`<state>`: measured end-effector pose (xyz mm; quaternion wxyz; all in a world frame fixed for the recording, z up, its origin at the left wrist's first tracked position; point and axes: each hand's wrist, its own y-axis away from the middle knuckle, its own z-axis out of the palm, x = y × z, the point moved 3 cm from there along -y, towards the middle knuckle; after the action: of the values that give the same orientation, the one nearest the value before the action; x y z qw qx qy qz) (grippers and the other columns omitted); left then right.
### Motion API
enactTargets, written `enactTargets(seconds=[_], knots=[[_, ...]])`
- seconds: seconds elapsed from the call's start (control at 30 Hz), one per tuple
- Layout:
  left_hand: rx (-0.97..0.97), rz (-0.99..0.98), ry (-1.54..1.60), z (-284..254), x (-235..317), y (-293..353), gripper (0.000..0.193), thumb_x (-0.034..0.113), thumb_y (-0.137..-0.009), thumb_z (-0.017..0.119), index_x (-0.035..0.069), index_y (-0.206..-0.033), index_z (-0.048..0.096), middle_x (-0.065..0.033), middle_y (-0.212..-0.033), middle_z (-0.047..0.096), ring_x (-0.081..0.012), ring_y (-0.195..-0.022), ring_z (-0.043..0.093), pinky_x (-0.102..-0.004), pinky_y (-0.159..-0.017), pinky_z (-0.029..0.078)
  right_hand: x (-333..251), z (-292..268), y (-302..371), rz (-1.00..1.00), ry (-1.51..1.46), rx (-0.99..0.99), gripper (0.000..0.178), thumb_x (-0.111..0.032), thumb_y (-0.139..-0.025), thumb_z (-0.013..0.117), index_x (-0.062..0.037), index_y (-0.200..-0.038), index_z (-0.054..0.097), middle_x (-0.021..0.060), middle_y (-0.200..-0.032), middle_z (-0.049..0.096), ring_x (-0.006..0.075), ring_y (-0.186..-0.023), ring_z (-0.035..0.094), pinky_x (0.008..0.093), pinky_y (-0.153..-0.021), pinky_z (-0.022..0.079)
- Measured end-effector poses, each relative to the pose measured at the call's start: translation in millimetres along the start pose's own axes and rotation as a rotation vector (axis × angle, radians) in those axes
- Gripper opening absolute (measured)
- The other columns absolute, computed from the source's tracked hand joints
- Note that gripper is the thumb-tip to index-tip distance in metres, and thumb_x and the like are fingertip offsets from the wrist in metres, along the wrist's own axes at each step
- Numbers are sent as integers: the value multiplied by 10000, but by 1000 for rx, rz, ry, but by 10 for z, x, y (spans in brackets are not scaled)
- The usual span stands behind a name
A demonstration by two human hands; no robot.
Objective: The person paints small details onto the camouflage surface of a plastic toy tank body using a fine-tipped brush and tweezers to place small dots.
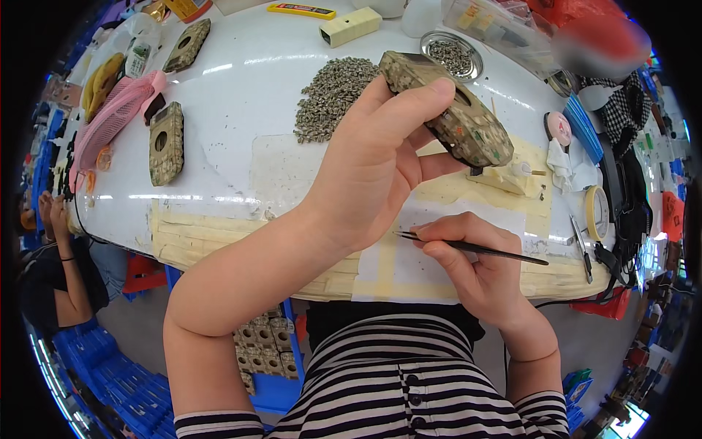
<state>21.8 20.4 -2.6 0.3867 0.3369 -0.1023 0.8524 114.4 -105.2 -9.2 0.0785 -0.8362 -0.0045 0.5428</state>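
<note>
My left hand [373, 157] is raised over the table, its thumb and fingers closed round a camouflage-patterned casing [475, 128] with a round hole in it. The casing is tilted, and my palm and fingers hide part of it. Below it, my right hand [479, 267] pinches black tweezers [504, 254], whose fine metal tips point left above a white sheet [387, 274]. Whether the tips hold anything is too small to tell. Beyond my left hand lies a heap of small metal parts [329, 102]. A round metal dish [479, 66] holds more of them.
Two similar casings [167, 146] lie at the left, near a pink mesh bag [117, 121]. A cream block [351, 28] and a yellow cutter [301, 10] sit at the back. Tape [597, 212] and a pen [581, 249] lie right. Another person's arm [69, 282] shows far left.
</note>
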Motion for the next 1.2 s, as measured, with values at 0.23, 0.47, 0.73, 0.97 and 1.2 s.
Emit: enactTargets(seconds=[0.23, 0.47, 0.73, 0.97, 1.2], knots=[[-39, -1, 27, -7, -8, -6, 286, 224, -906, 599, 66, -1115, 486, -42, -1066, 573, -159, -1005, 574, -388, -836, 516, 4, 8, -1, -2, 8, 4, 111, -82, -842, 685, -2, -915, 660, 88, -861, 678, 207, -734, 658, 280, -665, 524], [-44, 2, 22, -10, -9, -7, 273, 224, -905, 601, 67, -1100, 491, -42, -1061, 574, -156, -997, 574, -382, -825, 517, 10, 10, 0, 5, 12, -8, 111, -81, -840, 685, -3, -914, 661, 90, -862, 679, 211, -735, 659, 283, -666, 523], [-36, 2, 34, -5, -7, -5, 271, 223, -904, 602, 63, -1093, 492, -44, -1055, 575, -156, -993, 575, -383, -825, 520, 5, 9, 3, 2, 7, -9, 108, -83, -837, 688, -5, -909, 664, 88, -859, 683, 213, -741, 660, 280, -670, 521], [-47, 0, 37, -29, -5, -14, 278, 217, -903, 600, 60, -1101, 483, -49, -1060, 573, -160, -1010, 573, -396, -831, 524, -29, -11, 5, 22, 3, -48, 103, -60, -878, 643, 36, -915, 638, 122, -875, 695, 173, -793, 659, 274, -749, 517], [13, 25, 1, -3, -2, -6, 301, 234, -977, 437, 2, -1144, 534, -104, -1103, 622, -195, -1029, 613, -406, -862, 553, -37, -52, 17, 19, -34, -47, 113, -63, -889, 632, 44, -925, 629, 134, -887, 691, 181, -808, 663, 284, -769, 522]])
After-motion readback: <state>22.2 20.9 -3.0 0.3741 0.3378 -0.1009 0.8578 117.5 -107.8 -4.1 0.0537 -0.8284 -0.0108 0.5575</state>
